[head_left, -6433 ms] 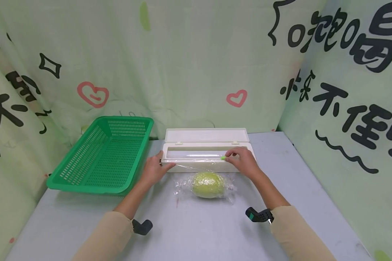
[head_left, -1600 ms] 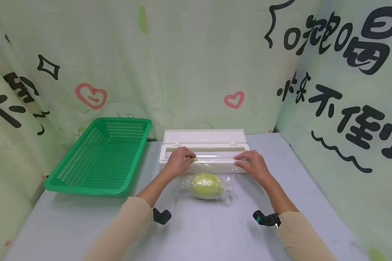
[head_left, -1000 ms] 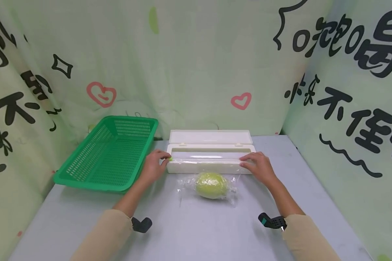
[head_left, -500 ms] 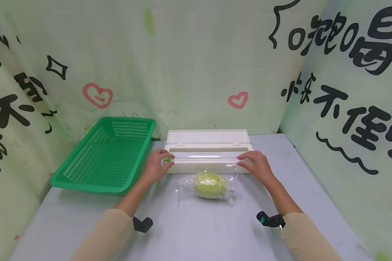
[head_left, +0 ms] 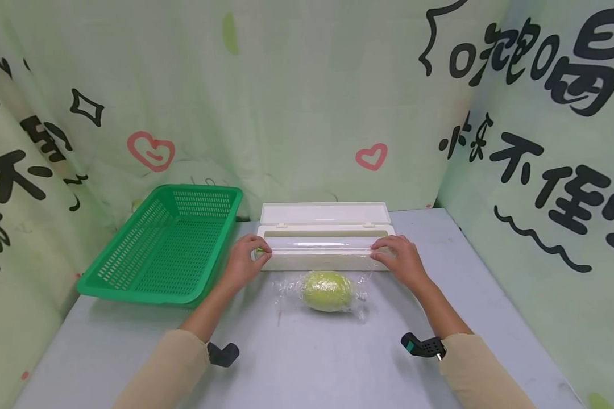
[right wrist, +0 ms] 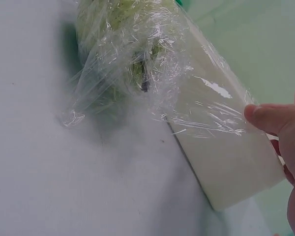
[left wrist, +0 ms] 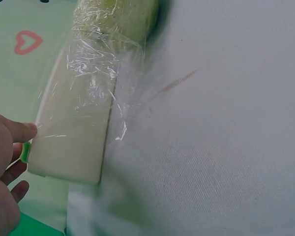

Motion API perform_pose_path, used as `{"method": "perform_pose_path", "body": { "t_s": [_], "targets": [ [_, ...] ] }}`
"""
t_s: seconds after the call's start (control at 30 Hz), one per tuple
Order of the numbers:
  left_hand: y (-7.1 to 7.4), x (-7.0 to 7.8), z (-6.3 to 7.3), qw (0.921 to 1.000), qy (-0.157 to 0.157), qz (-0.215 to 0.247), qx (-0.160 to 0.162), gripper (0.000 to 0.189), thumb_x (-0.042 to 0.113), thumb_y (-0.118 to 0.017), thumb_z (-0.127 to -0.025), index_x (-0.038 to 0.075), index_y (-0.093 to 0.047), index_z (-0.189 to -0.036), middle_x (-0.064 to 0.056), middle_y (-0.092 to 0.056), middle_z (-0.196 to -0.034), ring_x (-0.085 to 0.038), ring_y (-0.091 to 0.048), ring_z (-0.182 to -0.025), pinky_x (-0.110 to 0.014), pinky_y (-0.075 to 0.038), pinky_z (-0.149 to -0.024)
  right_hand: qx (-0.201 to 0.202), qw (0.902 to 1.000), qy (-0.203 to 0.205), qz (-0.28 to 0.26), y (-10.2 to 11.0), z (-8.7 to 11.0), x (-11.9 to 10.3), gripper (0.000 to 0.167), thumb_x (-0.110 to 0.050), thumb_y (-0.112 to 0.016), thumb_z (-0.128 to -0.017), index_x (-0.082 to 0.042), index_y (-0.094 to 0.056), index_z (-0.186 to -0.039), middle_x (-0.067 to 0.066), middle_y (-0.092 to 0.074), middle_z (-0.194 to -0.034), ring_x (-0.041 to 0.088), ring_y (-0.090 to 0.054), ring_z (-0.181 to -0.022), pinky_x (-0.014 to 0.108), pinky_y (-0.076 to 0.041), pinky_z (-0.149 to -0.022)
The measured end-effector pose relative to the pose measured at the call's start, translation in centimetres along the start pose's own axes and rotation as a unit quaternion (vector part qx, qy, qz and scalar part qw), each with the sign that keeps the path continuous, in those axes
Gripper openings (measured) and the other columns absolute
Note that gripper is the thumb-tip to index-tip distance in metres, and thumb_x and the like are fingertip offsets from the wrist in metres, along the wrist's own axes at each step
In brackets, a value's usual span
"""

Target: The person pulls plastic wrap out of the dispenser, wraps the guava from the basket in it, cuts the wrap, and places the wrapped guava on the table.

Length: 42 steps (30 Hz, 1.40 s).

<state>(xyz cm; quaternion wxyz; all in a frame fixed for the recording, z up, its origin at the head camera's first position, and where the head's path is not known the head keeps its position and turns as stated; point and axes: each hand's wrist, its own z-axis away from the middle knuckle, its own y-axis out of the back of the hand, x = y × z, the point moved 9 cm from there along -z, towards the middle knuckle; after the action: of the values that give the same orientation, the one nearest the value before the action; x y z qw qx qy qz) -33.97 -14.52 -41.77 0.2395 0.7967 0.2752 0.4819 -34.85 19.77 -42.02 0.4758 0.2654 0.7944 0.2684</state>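
Note:
A white cling film dispenser (head_left: pixel 332 262) stands on the table, its lid raised and the film roll (head_left: pixel 319 243) showing inside. In front of it lies an oval yellow-green fruit (head_left: pixel 327 291) in crinkled cling film (right wrist: pixel 211 110), which also drapes over the dispenser's front. At the left end, my left hand (head_left: pixel 243 262) pinches the film's edge with thumb and fingers, close beside the green slide cutter (left wrist: pixel 25 152). My right hand (head_left: pixel 401 260) pinches the film along the dispenser's front edge near the right end. In both wrist views the far fingers are partly hidden.
A green plastic basket (head_left: pixel 133 295) stands on the left of the white table (head_left: pixel 327 363). Pale green curtains (head_left: pixel 297 102) with hearts and black lettering hang behind and along both sides.
Earlier the right hand held the cutter near the right end; later the left hand slid it leftward to the left end. Left fingertips have since shifted slightly right, off the cutter. Fruit and dispenser stay put.

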Motion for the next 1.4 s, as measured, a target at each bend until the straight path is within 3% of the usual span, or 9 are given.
{"method": "perform_pose_path", "body": {
  "t_s": [0.33,0.47,0.7,0.83,1.03,1.27,1.4],
  "targets": [
    [0.8,1.2,1.0,0.9997,-0.017,-0.007,0.015,0.005,0.005,-0.076,-0.079,0.006,-0.072,-0.082,-0.011,-0.067,-0.101,-0.03,-0.057,-0.105,-0.05,-0.04,-0.091,0.01,0.9997,0.022,-0.01,0.9,1.1,-0.9,0.011,-0.004,-0.079,-0.076,-0.006,-0.073,-0.086,0.012,-0.071,-0.102,0.03,-0.057,-0.105,0.045,-0.042,-0.092],
    [1.3,1.7,1.8,0.9992,-0.036,-0.002,0.017,0.006,0.004,-0.077,-0.078,0.006,-0.072,-0.082,-0.01,-0.068,-0.098,-0.03,-0.059,-0.103,-0.049,-0.041,-0.09,0.01,0.9996,0.025,-0.014,1.5,1.8,-1.3,0.012,-0.005,-0.08,-0.075,-0.01,-0.073,-0.084,0.008,-0.072,-0.099,0.022,-0.056,-0.101,0.036,-0.043,-0.089],
    [2.0,2.4,3.5,0.9975,-0.07,0.0,0.013,0.009,0.003,-0.077,-0.078,0.008,-0.071,-0.083,-0.006,-0.071,-0.087,-0.024,-0.065,-0.091,-0.042,-0.051,-0.085,-0.041,0.9985,0.008,-0.037,1.6,3.6,-1.9,0.01,-0.011,-0.077,-0.081,-0.018,-0.072,-0.087,-0.003,-0.071,-0.09,0.013,-0.059,-0.092,0.034,-0.05,-0.084],
    [1.8,2.2,4.6,0.9968,-0.079,0.011,-0.005,0.011,0.002,-0.077,-0.077,0.009,-0.072,-0.084,-0.003,-0.071,-0.085,-0.021,-0.066,-0.087,-0.04,-0.054,-0.081,-0.072,0.9965,0.013,-0.04,1.4,4.7,-2.2,0.011,-0.013,-0.077,-0.081,-0.021,-0.071,-0.086,-0.006,-0.069,-0.088,0.016,-0.062,-0.088,0.037,-0.052,-0.083],
    [1.0,1.8,6.2,0.9946,-0.09,0.02,-0.047,0.014,0.001,-0.078,-0.076,0.012,-0.072,-0.083,0.001,-0.071,-0.083,-0.019,-0.066,-0.084,-0.036,-0.054,-0.08,-0.115,0.9925,-0.01,-0.041,0.6,6.5,-1.4,0.01,-0.016,-0.077,-0.081,-0.02,-0.07,-0.087,-0.008,-0.068,-0.085,0.005,-0.058,-0.081,0.044,-0.053,-0.083],
    [-0.4,0.9,7.1,0.9943,-0.047,0.026,-0.092,0.011,0.003,-0.077,-0.078,0.013,-0.073,-0.083,0.004,-0.071,-0.083,-0.017,-0.066,-0.086,-0.039,-0.054,-0.083,-0.136,0.9896,-0.014,-0.046,-0.6,7.6,-0.7,0.012,-0.013,-0.078,-0.079,-0.019,-0.069,-0.084,-0.009,-0.066,-0.08,0.001,-0.056,-0.076,0.038,-0.055,-0.079],
    [-0.8,0.9,7.3,0.9938,-0.05,0.03,-0.095,0.014,0.005,-0.078,-0.078,0.012,-0.073,-0.088,0.004,-0.071,-0.09,-0.018,-0.066,-0.091,-0.04,-0.054,-0.085,-0.14,0.9894,-0.001,-0.04,-0.8,7.7,-1.0,0.014,-0.014,-0.079,-0.078,-0.018,-0.069,-0.087,-0.008,-0.067,-0.083,0.004,-0.057,-0.079,0.034,-0.054,-0.077]
  ]
}}
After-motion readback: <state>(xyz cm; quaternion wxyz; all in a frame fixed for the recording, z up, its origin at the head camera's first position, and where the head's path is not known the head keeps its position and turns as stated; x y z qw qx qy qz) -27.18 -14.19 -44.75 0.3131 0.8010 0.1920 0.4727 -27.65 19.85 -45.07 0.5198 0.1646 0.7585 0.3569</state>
